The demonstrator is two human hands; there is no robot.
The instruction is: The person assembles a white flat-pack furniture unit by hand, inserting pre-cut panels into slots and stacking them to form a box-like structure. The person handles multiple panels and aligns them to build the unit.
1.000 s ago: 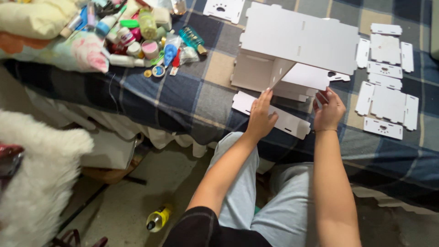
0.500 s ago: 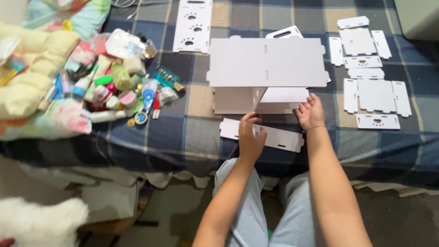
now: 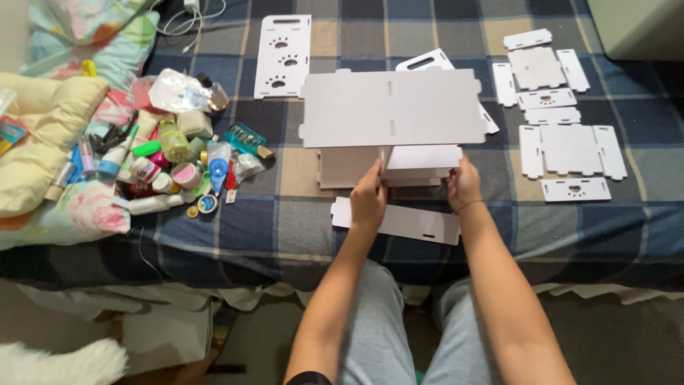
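Hands (image 3: 368, 202) (image 3: 464, 184) gripping white box (image 3: 392, 135), bedspread (image 3: 299, 214)

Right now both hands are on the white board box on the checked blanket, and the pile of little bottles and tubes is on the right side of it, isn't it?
Not quite. In the head view the pile of little bottles and tubes lies to the left of the white board box, not the right. The left hand and right hand are on the box, on the checked blanket.

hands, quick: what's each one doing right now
Left hand: fingers closed on an upright divider of the white board box.
Right hand: pressed against the box's right end; grip cannot be told.
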